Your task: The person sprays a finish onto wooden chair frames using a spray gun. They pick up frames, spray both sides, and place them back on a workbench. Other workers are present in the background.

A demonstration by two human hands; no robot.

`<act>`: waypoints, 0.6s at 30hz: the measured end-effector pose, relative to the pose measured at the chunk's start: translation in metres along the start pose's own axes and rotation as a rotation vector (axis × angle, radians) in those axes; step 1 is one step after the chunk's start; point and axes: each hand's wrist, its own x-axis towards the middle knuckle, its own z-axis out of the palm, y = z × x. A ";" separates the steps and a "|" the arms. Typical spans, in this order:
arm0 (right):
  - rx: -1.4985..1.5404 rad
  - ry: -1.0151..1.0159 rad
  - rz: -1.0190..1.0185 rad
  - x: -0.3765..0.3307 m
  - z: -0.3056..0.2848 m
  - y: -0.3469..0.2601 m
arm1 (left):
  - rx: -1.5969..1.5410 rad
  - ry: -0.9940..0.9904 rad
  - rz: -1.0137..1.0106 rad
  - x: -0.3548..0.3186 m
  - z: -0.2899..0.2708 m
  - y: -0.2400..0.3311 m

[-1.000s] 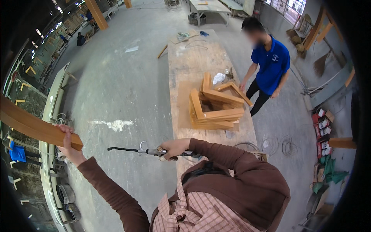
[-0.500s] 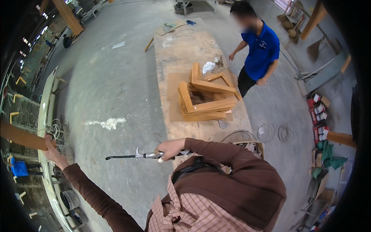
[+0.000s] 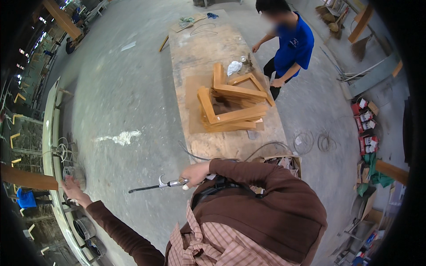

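My right hand (image 3: pixel 195 174) is closed round a silver air blow gun (image 3: pixel 166 182), whose long black nozzle points left. At the far left my left hand (image 3: pixel 75 191) is stretched out with its fingers apart, beside the end of a brown wooden board (image 3: pixel 31 177). Whether the fingertips still touch the board is hard to see. On the long plywood table (image 3: pixel 191 57) ahead lies a stack of orange-brown wooden corner frames (image 3: pixel 235 116), nearest to my right forearm.
Beyond the table's right side stands a person in a blue shirt (image 3: pixel 293 44). A long pale rail (image 3: pixel 51 133) runs along the left. A thin hose (image 3: pixel 270 144) curves over the table's near end, by a box of scraps (image 3: pixel 290 163). Wire coils (image 3: pixel 326 142) lie on the floor.
My left hand has drawn back from its grip on the board, toward me and slightly right. The blow gun has shifted slightly right and down in view. The person's arm has moved toward the table.
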 end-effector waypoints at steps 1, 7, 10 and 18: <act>-0.007 -0.021 -0.001 -0.001 -0.002 0.002 | -0.015 -0.048 -0.035 -0.010 0.001 -0.012; -0.077 -0.117 -0.008 0.006 -0.011 0.017 | -0.008 -0.298 -0.328 -0.100 0.021 -0.092; -0.217 -0.152 -0.044 0.017 -0.015 0.025 | 0.012 -0.384 -0.527 -0.160 0.027 -0.131; -0.208 -0.228 -0.023 0.030 -0.024 0.025 | -0.123 -0.319 -0.985 -0.285 -0.023 -0.180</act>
